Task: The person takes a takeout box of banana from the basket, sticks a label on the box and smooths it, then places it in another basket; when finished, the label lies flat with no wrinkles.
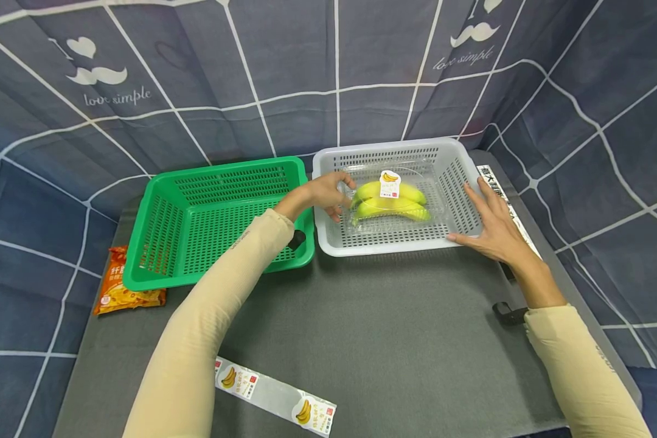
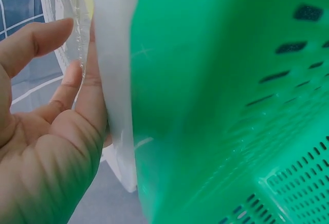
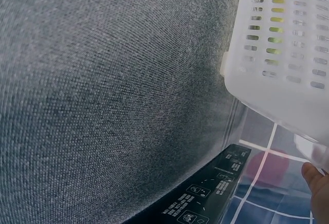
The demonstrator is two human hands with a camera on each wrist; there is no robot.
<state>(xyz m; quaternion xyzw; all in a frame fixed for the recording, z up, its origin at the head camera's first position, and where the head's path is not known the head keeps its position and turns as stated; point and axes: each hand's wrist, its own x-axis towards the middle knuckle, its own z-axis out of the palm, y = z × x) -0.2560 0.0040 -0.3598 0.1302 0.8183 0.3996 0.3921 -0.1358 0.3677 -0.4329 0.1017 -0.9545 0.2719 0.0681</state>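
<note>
A clear plastic box [image 1: 440, 210] with yellow-green bananas [image 1: 391, 207] and a banana sticker [image 1: 390, 184] on its lid lies inside the white basket [image 1: 383, 246]. At the box's left edge is my left hand [image 1: 324, 193], reaching over the basket's left rim with fingers apart and loosely bent. The left wrist view shows those fingers [image 2: 64, 88] close around the clear edge; a firm grip is not visible. My right hand [image 1: 493, 228] rests spread against the basket's right end, thumb at the front corner. Only a little of that hand [image 3: 320, 190] appears in the right wrist view.
A green basket [image 1: 219, 281] stands left of the white one, beside an orange snack packet [image 1: 128, 286]. A strip of banana stickers [image 1: 276, 395] lies at the front of the grey table [image 1: 394, 340]. Right of the white basket is a dark box with white print [image 3: 205, 193].
</note>
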